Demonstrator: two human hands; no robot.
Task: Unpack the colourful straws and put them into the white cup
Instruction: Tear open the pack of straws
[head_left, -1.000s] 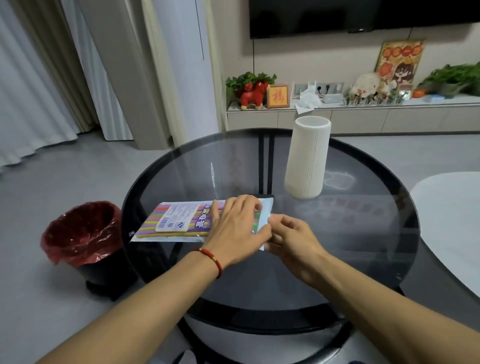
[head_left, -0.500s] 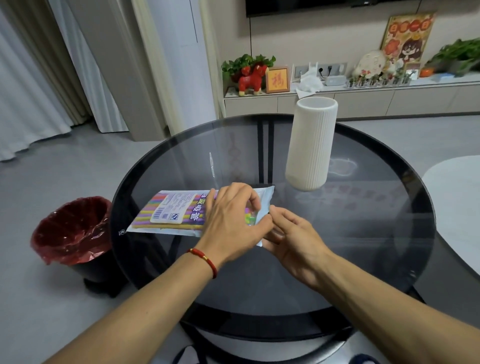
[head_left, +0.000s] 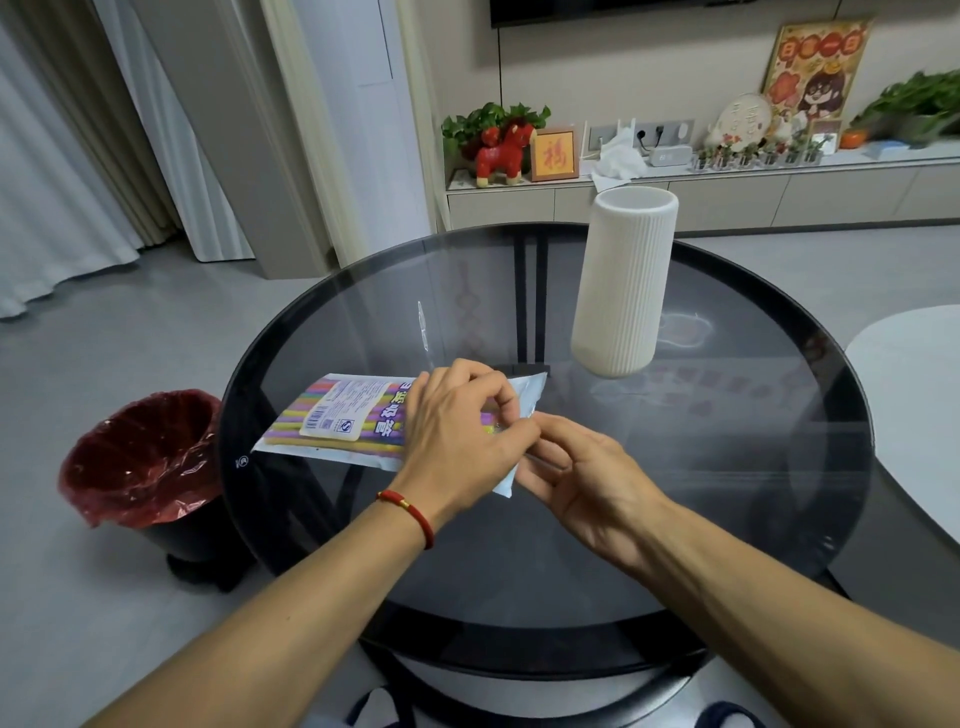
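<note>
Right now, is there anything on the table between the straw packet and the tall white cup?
In the head view, only bare dark glass of the table lies between the straw packet and the white cup.

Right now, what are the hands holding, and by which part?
Both hands are on the straw packet, at its right end. The left hand covers that end and the right hand pinches its edge. The packet lies flat on the glass table.
</note>
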